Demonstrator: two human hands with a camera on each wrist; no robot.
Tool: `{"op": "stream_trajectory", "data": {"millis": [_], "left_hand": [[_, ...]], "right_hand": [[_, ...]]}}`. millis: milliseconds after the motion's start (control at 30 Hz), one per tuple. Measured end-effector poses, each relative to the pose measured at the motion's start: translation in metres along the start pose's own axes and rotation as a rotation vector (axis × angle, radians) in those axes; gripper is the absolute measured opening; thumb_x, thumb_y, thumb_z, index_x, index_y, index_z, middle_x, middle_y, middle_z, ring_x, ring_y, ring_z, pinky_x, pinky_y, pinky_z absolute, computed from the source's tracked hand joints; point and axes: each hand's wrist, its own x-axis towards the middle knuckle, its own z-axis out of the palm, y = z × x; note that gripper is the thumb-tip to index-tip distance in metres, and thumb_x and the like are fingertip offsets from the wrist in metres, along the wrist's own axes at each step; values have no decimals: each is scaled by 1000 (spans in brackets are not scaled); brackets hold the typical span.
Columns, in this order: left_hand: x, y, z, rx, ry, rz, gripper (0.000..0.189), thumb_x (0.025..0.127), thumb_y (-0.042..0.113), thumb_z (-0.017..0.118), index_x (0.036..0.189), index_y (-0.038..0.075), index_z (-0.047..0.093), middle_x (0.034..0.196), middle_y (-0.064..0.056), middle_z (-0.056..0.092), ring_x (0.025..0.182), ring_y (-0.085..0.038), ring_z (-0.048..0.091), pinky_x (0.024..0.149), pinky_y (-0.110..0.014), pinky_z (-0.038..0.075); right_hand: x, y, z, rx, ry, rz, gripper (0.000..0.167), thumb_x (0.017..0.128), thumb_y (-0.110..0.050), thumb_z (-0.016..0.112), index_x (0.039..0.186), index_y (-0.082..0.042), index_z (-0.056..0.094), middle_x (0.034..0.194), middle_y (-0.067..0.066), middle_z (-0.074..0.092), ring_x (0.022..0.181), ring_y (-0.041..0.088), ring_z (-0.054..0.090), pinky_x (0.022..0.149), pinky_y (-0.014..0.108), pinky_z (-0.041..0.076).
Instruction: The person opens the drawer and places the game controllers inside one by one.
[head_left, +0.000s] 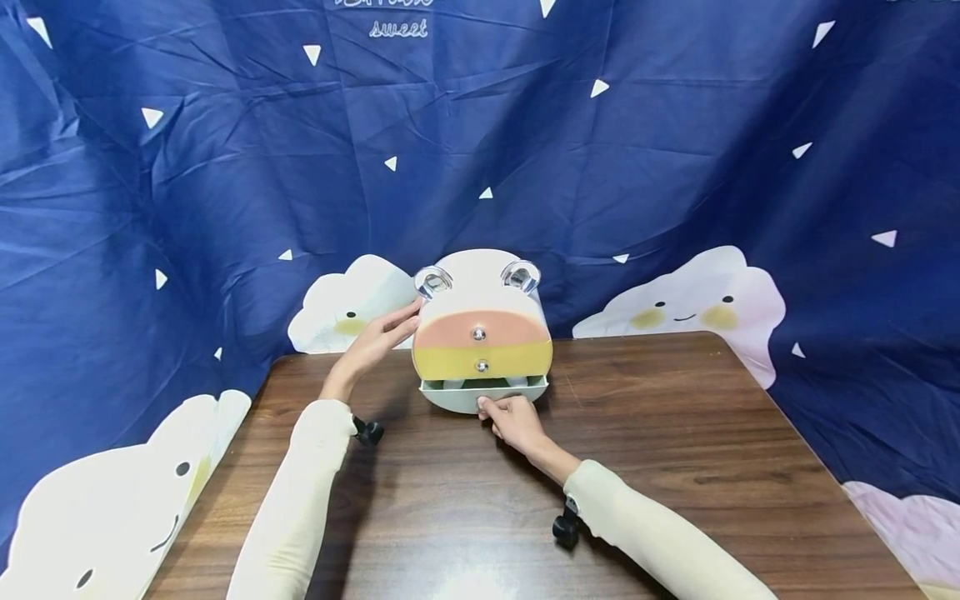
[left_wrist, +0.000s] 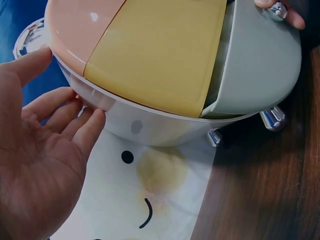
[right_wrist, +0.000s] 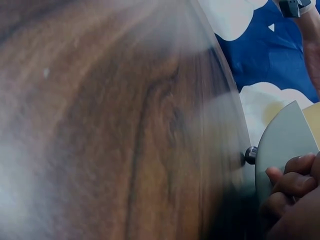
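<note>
A small white drawer cabinet with two silver rings on top stands at the far side of the table. Its pink top drawer and yellow middle drawer are closed. The pale green bottom drawer is pulled partly out. My right hand pinches that drawer's silver knob, which the fingers partly cover. Against the cabinet's left side rests my left hand, its fingers extended and fingertips on the white wall. In the right wrist view, curled fingers lie in front of the green drawer.
The brown wooden table spreads around the cabinet. A blue curtain with white triangles and cloud faces hangs close behind it. Short silver feet hold the cabinet up. Small black devices are strapped at both wrists.
</note>
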Motion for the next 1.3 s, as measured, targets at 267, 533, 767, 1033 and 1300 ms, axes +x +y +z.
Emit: {"op": "stream_trajectory", "data": {"millis": [267,533,767,1033,1300], "left_hand": [[-1,1,-1,-22,-5,-7,60,107,53,61,162,32,48,169,12,43,161,-16,33,132,-46,30],[-1,-1,0,-32,-7,-19,58,106,54,61,160,36,49,168,15,44,161,-14,33,132,-47,30],[-2,-2,0,-16,-5,-18,56,107,54,60,159,38,49,167,16,44,161,-15,33,132,-48,29],[-2,-2,0,-6,3,-18,57,106,56,60,159,38,49,168,15,43,160,-15,34,132,-48,31],[-3,-2,1,-34,0,-5,57,107,51,60,161,34,48,169,14,42,161,-15,32,132,-45,31]], "right_hand": [[14,1,0,-7,10,-7,49,106,-39,66,88,3,83,45,-10,52,44,5,46,51,19,38],[19,1,1,25,24,7,49,106,-38,67,86,3,84,50,2,62,43,5,46,51,20,40],[21,-2,1,190,-29,146,49,107,-37,67,99,10,81,47,-4,52,36,2,35,36,18,27],[22,-4,0,172,-42,186,50,105,-42,68,102,5,82,50,-1,55,35,3,36,35,20,27],[21,-3,-2,138,-34,182,50,104,-47,69,101,1,84,50,-3,55,36,4,38,35,20,29]]}}
